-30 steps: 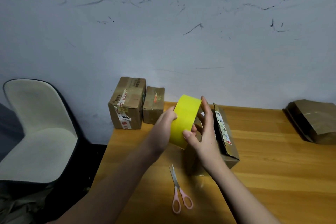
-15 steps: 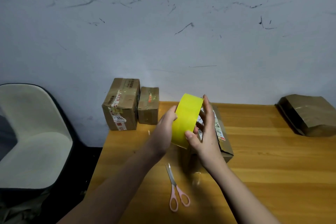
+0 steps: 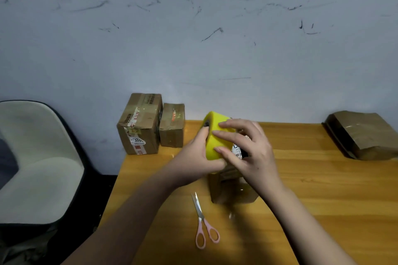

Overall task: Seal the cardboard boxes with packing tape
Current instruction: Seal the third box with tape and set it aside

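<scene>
Item-wise, yellow tape roll [image 3: 217, 135] was held above the cardboard box [image 3: 233, 187] on the tabletop [image 3: 323, 189], left hand [image 3: 195, 157] gripping its near side, right hand [image 3: 247, 148] spread over its face with fingers nearly straight, box directly beneath both.

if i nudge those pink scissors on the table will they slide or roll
The scissors lie flat and closed on the smooth wooden table, so they would probably slide or pivot, not roll. They look thin and light, likely rigid, with the pointed tip facing the cardboard box.
</scene>
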{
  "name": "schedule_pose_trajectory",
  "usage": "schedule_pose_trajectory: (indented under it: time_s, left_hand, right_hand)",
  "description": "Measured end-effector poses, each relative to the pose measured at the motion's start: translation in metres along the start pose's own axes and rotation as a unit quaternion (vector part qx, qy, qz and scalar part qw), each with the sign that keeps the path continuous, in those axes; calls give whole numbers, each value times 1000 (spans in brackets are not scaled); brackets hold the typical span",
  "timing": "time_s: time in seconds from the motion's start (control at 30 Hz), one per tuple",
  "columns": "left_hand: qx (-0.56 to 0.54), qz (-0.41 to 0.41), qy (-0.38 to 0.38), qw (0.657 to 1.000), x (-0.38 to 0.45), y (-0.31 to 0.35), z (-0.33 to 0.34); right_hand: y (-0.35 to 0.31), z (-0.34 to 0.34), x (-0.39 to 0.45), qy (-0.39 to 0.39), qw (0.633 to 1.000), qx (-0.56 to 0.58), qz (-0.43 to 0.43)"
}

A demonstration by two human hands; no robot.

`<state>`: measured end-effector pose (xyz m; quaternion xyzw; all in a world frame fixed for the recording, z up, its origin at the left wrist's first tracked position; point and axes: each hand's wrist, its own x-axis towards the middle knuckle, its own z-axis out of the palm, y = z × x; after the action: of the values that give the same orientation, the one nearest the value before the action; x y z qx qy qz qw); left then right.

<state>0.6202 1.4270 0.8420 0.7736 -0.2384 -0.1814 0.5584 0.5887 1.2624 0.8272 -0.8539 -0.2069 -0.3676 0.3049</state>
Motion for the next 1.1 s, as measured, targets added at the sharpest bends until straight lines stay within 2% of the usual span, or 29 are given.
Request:
schedule_pose_trajectory:
  time_s: [0.1, 0.33, 0.53, 0.7, 0.8, 1.1]
  left_hand:
    - [46, 4, 17, 999, -1, 0, 3]
    - [166, 5, 49, 985, -3, 1, 2]
    - [197, 7, 66, 978, -4, 5, -3]
    - [150, 3, 96, 984, -8, 6, -7]
    - [175, -2, 97, 980, -9, 4, -12]
    - [284, 36, 78, 955, -10, 2, -18]
  right_hand:
    - [-1, 5, -2, 17, 1000, 15, 5]
    - [-3, 2, 9, -26, 993, 82, 84]
    - [-2, 11, 10, -34, 998, 7, 60]
    - [-6, 18, 6, 6, 995, 56, 77]
    - [-7, 17, 6, -5, 992, 78, 96]
    - [0, 9, 12, -16, 996, 68, 57]
